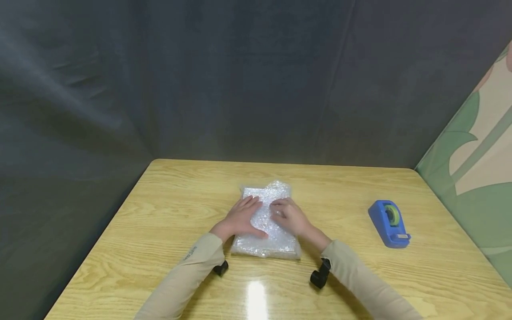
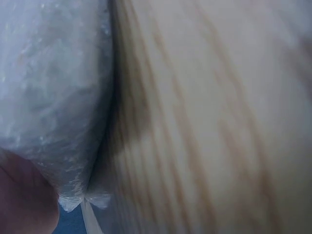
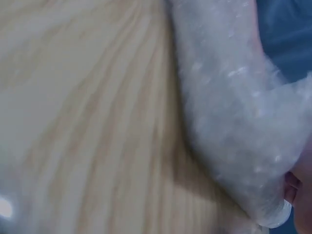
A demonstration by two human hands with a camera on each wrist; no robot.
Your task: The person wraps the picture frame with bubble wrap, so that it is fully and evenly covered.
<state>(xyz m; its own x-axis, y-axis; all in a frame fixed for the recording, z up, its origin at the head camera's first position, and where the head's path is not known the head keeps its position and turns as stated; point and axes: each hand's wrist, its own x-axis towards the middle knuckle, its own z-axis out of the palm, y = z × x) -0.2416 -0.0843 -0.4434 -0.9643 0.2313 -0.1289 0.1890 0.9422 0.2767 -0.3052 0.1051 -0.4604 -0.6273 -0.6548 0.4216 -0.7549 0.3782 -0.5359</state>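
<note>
A flat package in clear bubble wrap [image 1: 266,242] lies on the wooden table, with a crinkled flap of wrap standing out at its far end. My left hand [image 1: 243,218] rests across its left side, fingers and thumb spread. Over the right side is my right hand [image 1: 291,217], its fingers bent against the wrap; whether they pinch it I cannot tell. In the left wrist view the wrapped edge [image 2: 53,87] stands beside part of the hand [image 2: 27,200]. The right wrist view shows loose bubble wrap [image 3: 234,112] bulging next to the fingers [image 3: 302,204]. The wrapped item itself is hidden.
A blue tape dispenser [image 1: 386,226] with a greenish roll stands on the table's right side. Dark curtains [image 1: 256,80] hang behind and to the left. Leaf-patterned fabric [image 1: 484,178] borders the right. Black wrist cameras [image 1: 319,279] hang under the cuffs.
</note>
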